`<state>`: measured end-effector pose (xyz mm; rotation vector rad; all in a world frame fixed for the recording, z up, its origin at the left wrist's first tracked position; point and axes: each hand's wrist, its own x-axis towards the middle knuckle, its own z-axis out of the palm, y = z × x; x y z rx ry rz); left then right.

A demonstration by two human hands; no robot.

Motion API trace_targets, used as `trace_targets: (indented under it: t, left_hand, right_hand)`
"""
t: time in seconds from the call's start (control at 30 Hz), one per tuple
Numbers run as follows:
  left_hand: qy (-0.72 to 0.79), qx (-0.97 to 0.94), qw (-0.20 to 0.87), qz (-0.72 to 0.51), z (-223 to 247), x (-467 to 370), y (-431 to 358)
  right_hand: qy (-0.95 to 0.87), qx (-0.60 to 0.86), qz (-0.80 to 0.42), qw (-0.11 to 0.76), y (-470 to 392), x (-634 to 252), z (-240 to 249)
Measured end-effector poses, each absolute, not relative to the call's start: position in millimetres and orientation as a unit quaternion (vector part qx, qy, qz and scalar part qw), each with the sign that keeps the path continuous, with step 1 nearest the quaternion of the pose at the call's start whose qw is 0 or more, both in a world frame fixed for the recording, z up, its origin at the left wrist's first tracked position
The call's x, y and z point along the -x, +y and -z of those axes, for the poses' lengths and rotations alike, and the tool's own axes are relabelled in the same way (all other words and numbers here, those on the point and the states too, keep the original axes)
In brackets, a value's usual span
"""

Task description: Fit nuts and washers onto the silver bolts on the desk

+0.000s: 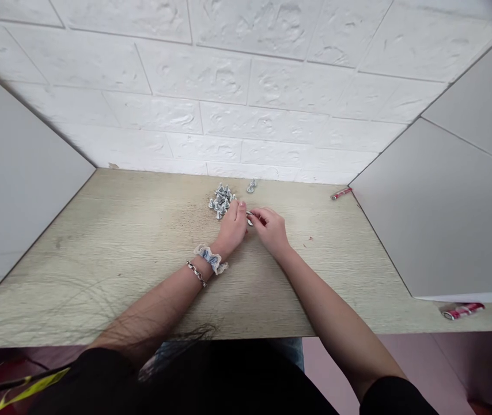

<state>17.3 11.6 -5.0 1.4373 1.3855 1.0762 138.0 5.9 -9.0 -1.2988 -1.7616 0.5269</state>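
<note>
Low over the wooden tabletop, my right hand [271, 231] pinches a small shiny metal piece [250, 223], which looks like a bolt with a wide flanged head. My left hand [232, 230] is right beside it, thumb up and fingers curled closed; what those fingers hold is hidden behind the hand. Just beyond my left hand lies a heap of silver flanged bolts [222, 200], partly covered by it. Farther back, a couple of loose bolts [251, 186] stand apart from the heap, near the wall.
A white brick-pattern wall [224, 124] closes off the back, with grey panels on the left [21, 190] and right [436, 213]. Two red cylinders like batteries rest by the right panel, one far [341, 193], one near the front edge [462, 311]. Brown specks [198, 213] dot the tabletop [112, 248].
</note>
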Motion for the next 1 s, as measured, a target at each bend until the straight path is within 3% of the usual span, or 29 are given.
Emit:
trace_targets:
  t: [0.17, 0.57, 1.0]
  left_hand:
    - [0.568, -0.574, 0.381, -0.45, 7.8, -17.7, 15.2]
    - [0.55, -0.618, 0.39, -0.405, 1.4, -16.2, 16.2]
    - [0.518, -0.614, 0.376, -0.461, 4.8, -16.0, 16.0]
  right_hand:
    - [-0.706, 0.521, -0.21, 0.432, 5.5, -136.5, 9.2]
    - [-0.716, 0.525, -0.209, 0.41, 9.7, -139.0, 16.4]
    - [-0.736, 0.492, -0.18, 0.43, 5.1, -134.4, 15.4]
